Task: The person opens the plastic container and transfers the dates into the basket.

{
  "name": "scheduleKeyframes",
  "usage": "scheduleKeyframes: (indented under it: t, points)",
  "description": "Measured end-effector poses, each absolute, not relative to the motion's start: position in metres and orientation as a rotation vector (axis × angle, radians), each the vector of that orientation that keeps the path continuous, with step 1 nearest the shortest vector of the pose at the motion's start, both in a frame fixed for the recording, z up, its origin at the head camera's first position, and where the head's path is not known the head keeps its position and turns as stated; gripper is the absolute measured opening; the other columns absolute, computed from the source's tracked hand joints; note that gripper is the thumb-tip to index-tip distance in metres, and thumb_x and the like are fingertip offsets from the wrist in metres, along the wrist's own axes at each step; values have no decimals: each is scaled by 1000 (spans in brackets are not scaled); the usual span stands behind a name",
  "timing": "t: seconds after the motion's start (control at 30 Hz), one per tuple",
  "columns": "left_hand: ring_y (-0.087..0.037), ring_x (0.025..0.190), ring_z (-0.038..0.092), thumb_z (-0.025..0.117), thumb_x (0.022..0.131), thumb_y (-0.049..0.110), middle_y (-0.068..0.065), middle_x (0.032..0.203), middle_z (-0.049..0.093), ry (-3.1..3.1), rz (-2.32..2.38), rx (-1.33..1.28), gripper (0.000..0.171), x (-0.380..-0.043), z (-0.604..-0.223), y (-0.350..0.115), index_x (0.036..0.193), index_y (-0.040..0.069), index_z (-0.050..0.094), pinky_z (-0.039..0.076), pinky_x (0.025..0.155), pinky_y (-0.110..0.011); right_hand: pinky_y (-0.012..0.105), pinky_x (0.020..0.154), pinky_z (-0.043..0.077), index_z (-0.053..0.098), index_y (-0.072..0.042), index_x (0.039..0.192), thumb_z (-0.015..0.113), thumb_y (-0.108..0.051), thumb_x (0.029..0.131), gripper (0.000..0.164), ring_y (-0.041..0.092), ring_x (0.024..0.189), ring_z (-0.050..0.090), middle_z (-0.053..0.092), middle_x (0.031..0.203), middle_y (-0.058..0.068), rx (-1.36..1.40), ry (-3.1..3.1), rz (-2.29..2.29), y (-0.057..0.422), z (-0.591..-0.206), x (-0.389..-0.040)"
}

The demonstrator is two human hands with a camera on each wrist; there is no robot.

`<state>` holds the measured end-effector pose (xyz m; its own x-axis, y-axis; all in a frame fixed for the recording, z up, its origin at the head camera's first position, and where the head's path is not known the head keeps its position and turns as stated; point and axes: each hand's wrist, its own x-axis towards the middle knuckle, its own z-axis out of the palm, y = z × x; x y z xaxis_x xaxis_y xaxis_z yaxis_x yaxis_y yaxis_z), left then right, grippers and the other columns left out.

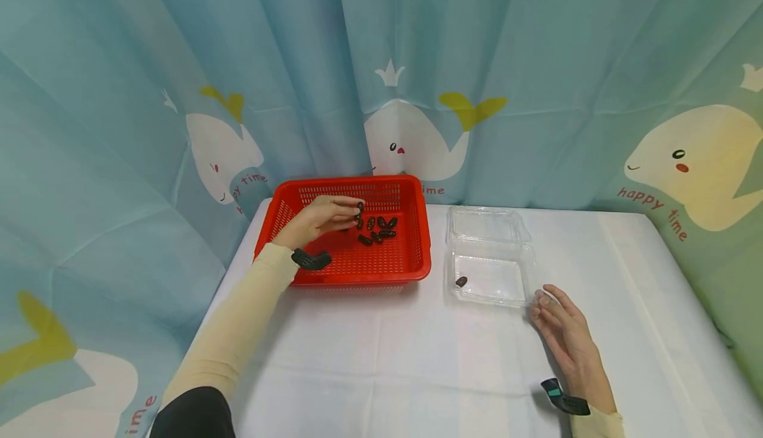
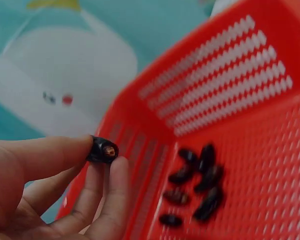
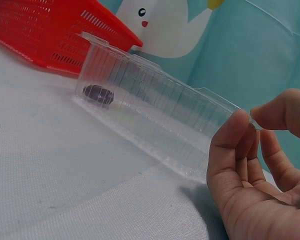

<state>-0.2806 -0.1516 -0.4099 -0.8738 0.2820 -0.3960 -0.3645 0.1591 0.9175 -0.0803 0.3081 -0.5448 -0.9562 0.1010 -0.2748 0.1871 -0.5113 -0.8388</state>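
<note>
Dark, glossy dates [image 2: 208, 204] lie in a loose group in the red plastic basket [image 1: 352, 277]. My left hand [image 1: 328, 216] is over the basket's left half and pinches one date [image 2: 104, 151] between thumb and fingers, its brown stem end showing in the left wrist view. To the right, a clear plastic clamshell box [image 1: 489, 299] stands with its lid folded back. A single date [image 3: 98, 95] sits inside, in the near left corner. My right hand [image 1: 563, 332] pinches the box's rim at its near right corner.
The white-covered table [image 1: 369, 365] carries the basket at back left and the box right of it. A light blue curtain [image 1: 536, 60] with whale prints hangs close behind the table and along its sides. The basket's raised walls surround the dates.
</note>
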Motion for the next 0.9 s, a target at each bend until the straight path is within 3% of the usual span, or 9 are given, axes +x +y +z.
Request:
scheduleKeyframes:
  t: [0.3,0.43,0.57,0.63,0.8,0.9]
  points:
    - [-26,123,67,61,103,3,-10,131,64,2030,1750,-323,46,-298,-421,-172,148,4,57,48,115,-45,18,84,56,52,-20,136,55,-7,107,32,5,92,66,65,108,-8,458,1515,-2657,309,-547,-81]
    - [-14,97,74,63,102,4,-13,131,66,2106,1700,-356,43,-304,-428,-176,145,2,59,49,113,-44,18,84,56,52,-19,136,55,-7,107,32,5,91,66,66,108,-8,458,1508,-2662,308,-545,-81]
    - [-6,83,70,61,103,2,-20,145,60,2174,1653,-362,41,-310,-440,-177,144,-2,60,52,109,-42,18,84,57,53,-19,135,56,-8,107,31,5,91,67,67,108,-8,472,1494,-2663,308,-542,-80]
    - [-9,89,69,60,103,1,-22,148,57,2210,1627,-365,41,-311,-445,-178,143,-4,59,53,108,-41,19,84,57,54,-20,135,56,-8,107,31,5,90,67,67,108,-8,472,1486,-2663,308,-542,-80]
    - [-34,118,68,59,102,-2,-25,147,55,2302,1583,-378,38,-311,-454,-177,139,-9,60,55,105,-43,19,83,57,55,-19,135,56,-9,107,30,6,89,66,66,107,-8,467,1485,-2660,308,-542,-79]
    - [-39,125,66,60,101,-2,-28,140,59,2379,1545,-370,35,-310,-457,-180,134,-13,62,57,102,-45,19,83,56,55,-20,134,56,-9,107,29,6,89,66,66,106,-8,469,1495,-2656,307,-541,-80]
